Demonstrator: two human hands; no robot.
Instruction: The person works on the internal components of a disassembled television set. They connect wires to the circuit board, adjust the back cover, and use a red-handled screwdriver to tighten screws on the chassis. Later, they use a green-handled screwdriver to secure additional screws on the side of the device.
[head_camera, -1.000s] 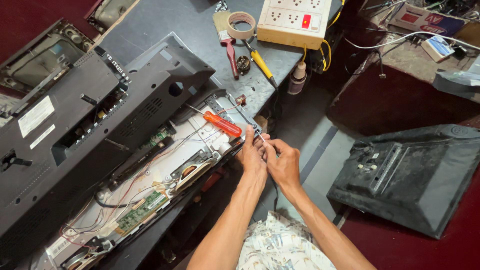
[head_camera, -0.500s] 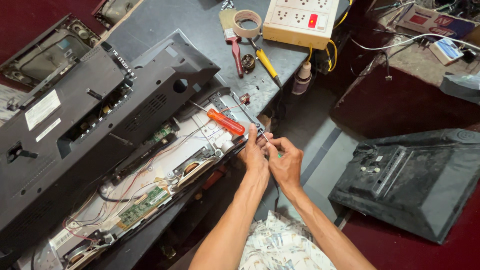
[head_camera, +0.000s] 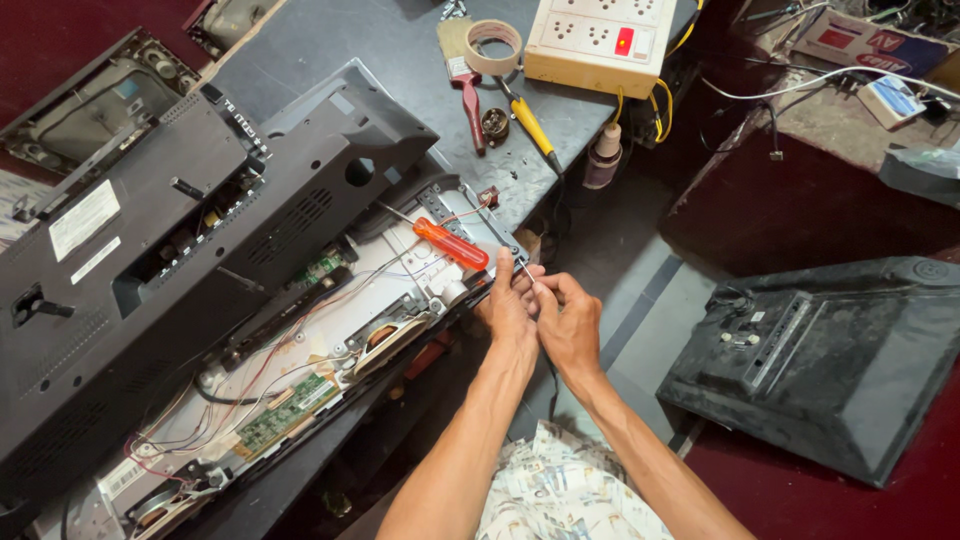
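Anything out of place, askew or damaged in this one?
Yes. The black back cover is off and lies askew over the opened chassis, leaving boards and loose wires bare. An orange-handled screwdriver lies on the chassis. Both hands pinch something thin at its corner.

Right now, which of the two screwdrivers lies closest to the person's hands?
The orange-handled screwdriver, lying on the opened chassis just beyond the left hand. The yellow-handled one sits farther off, near the tape roll.
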